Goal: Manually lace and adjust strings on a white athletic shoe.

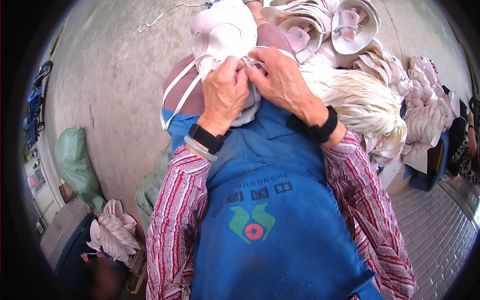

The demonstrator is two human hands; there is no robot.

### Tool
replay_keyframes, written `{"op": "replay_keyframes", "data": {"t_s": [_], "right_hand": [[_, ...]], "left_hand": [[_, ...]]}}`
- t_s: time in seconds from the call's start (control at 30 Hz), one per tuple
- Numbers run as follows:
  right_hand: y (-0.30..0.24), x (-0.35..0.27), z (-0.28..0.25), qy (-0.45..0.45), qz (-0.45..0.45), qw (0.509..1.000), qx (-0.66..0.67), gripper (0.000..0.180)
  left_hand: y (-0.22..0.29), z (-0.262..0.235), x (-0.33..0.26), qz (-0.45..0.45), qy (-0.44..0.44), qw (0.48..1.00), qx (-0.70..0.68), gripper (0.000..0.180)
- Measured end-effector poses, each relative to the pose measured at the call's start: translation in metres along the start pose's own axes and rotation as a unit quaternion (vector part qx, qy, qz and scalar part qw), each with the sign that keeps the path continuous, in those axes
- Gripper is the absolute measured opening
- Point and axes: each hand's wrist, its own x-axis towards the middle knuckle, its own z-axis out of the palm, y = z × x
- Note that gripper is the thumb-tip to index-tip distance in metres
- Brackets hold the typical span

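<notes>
A white and pale pink shoe upper (222, 31) rests on my lap, its rounded end pointing away from me. My left hand (226, 91) is closed in a pinch at its near edge. Right beside it, my right hand (281, 79) has its thumb and fingers pressed together on a white shoelace (184, 95). Part of this lace hangs in a long loop to the left of my left hand. The fingertips nearly meet, and they hide the spot where the lace meets the upper.
To the right lies a thick bundle of cream laces (357, 102). Stacked shoe uppers (352, 22) stand beyond it, with more piled at far right. A green sack (77, 162) and another stack of uppers (115, 232) are at left. Another person (465, 145) is at the right edge.
</notes>
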Motion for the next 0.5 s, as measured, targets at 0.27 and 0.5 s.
{"op": "replay_keyframes", "data": {"t_s": [0.27, 0.5], "right_hand": [[-0.019, -0.01, -0.01, -0.067, -0.015, 0.998, -0.002, 0.038], [-0.023, -0.019, -0.012, -0.027, -0.082, 0.995, -0.045, 0.04]], "left_hand": [[0.008, -0.043, -0.007, -0.115, -0.09, 0.983, -0.113, 0.01], [0.006, -0.046, -0.019, -0.185, -0.113, 0.956, -0.198, 0.013]]}}
